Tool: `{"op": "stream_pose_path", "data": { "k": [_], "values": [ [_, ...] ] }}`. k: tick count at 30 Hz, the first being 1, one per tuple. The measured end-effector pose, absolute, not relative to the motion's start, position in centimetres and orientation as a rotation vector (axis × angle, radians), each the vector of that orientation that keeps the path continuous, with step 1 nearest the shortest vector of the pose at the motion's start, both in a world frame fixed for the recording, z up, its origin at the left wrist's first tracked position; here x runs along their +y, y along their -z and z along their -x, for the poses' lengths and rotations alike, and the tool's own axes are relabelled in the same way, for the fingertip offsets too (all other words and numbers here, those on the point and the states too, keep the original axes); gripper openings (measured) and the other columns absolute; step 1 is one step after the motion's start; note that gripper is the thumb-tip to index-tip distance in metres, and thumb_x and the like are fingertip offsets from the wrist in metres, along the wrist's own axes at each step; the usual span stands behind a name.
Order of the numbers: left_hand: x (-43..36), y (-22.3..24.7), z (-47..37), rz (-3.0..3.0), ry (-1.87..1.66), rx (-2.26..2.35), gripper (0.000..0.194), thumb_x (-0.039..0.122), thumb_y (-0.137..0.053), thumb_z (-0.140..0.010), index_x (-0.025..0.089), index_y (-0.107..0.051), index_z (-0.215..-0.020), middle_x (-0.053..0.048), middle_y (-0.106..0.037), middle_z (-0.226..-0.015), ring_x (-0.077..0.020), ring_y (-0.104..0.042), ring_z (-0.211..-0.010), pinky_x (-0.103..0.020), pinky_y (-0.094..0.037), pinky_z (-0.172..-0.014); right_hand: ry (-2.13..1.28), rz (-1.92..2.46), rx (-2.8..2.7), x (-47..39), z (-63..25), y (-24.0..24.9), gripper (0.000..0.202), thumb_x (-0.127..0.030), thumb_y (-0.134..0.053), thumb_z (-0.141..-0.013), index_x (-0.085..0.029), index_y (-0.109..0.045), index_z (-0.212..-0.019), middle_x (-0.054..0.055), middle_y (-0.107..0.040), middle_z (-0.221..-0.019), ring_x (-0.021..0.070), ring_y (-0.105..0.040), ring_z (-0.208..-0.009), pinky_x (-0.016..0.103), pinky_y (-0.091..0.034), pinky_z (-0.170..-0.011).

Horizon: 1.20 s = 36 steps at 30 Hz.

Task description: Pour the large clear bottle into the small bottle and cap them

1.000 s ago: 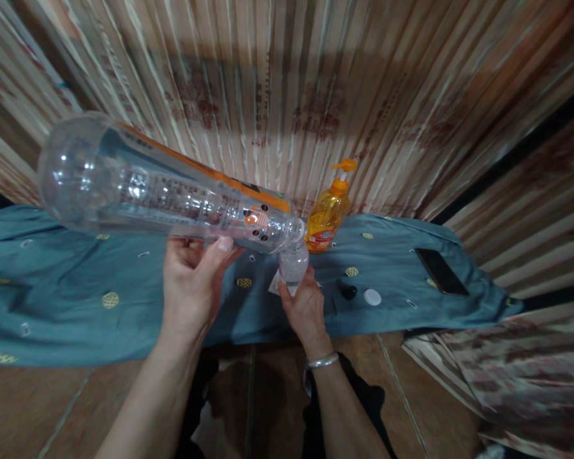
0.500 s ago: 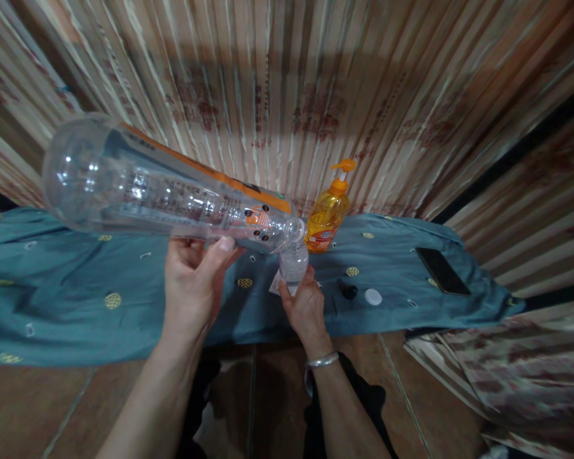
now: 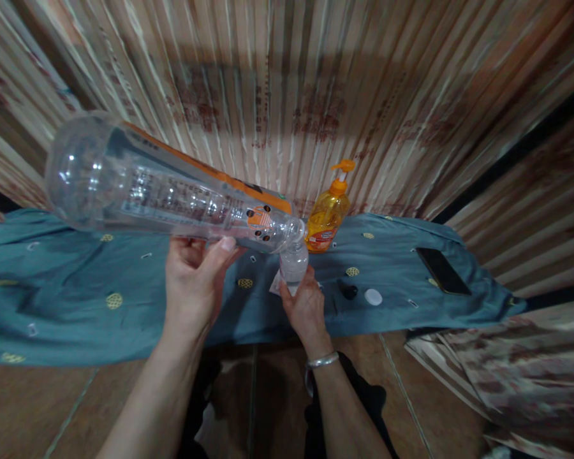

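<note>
My left hand (image 3: pixel 196 274) is closed around the underside of a large clear plastic bottle (image 3: pixel 172 191) with an orange and grey label. The bottle lies tilted in the air, base up at the left, its neck down at the right. Its mouth meets the top of a small clear bottle (image 3: pixel 294 262), which my right hand (image 3: pixel 306 306) grips from the near side. Whether liquid runs between them I cannot tell. A white paper-like piece (image 3: pixel 275 285) shows under the small bottle, partly hidden by my right hand.
A pump bottle of yellow liquid (image 3: pixel 326 217) stands just behind the small bottle. To the right lie a black cap-like piece (image 3: pixel 348 290), a white round lid (image 3: pixel 373 297) and a dark phone (image 3: pixel 442 271) on the teal cloth (image 3: pixel 138 319). Pleated curtains (image 3: pixel 249 83) hang behind.
The large bottle's raised base has shifted very slightly to the right. Both hands keep their holds, and the other things stay where they were.
</note>
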<state>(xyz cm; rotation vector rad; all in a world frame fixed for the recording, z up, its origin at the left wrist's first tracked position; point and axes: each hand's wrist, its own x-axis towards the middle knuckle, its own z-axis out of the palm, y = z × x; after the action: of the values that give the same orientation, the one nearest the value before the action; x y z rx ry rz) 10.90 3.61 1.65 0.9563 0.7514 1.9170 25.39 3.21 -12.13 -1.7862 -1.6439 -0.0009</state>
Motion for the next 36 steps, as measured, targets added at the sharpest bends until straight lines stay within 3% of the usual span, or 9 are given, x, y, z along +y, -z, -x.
{"op": "stream_pose_path", "data": {
  "k": [7, 18, 25, 36],
  "values": [
    [3.62, -1.38, -10.74, -1.002, -1.906, 0.755, 0.035, 0.025, -0.093, -0.061, 0.020, -0.066, -0.083, 0.003, -0.071, -0.081, -0.0168, -0.073, -0.084, -0.038, -0.064, -0.081, -0.010, 1.800, -1.651, 3.16, -25.35, 11.99, 0.051, -0.034, -0.053, -0.096, 0.000, -0.044, -0.133, 0.022, -0.071, -0.100, 0.0298, -0.072, -0.092, 0.041, -0.057, -0.081],
    [3.39, -1.74, -10.79, -0.997, -1.888, 0.793, 0.036, 0.026, -0.093, -0.060, 0.022, -0.066, -0.083, 0.002, -0.071, -0.082, -0.0161, -0.071, -0.083, -0.031, -0.063, -0.074, -0.017, 1.821, -1.656, 3.13, -25.36, 11.85, 0.055, -0.033, -0.057, -0.094, 0.002, -0.044, -0.135, 0.021, -0.071, -0.100, 0.0290, -0.072, -0.093, 0.038, -0.057, -0.080],
    [3.45, -1.60, -10.75, -0.992, -1.893, 0.788, 0.037, 0.025, -0.092, -0.061, 0.021, -0.065, -0.084, 0.003, -0.070, -0.083, -0.0172, -0.072, -0.085, -0.037, -0.063, -0.079, 0.033, 1.784, -1.649, 3.20, -25.36, 12.26, 0.053, -0.034, -0.054, -0.096, 0.001, -0.043, -0.134, 0.021, -0.071, -0.099, 0.0292, -0.071, -0.090, 0.040, -0.057, -0.078],
    [3.46, -1.75, -10.81, -0.985, -1.894, 0.807, 0.035, 0.025, -0.092, -0.060, 0.021, -0.066, -0.084, 0.001, -0.071, -0.087, -0.0172, -0.071, -0.086, -0.033, -0.063, -0.075, 0.049, 1.796, -1.645, 3.19, -25.30, 12.10, 0.048, -0.035, -0.051, -0.097, -0.002, -0.046, -0.131, 0.018, -0.072, -0.096, 0.0274, -0.072, -0.087, 0.038, -0.057, -0.076]
  ]
}}
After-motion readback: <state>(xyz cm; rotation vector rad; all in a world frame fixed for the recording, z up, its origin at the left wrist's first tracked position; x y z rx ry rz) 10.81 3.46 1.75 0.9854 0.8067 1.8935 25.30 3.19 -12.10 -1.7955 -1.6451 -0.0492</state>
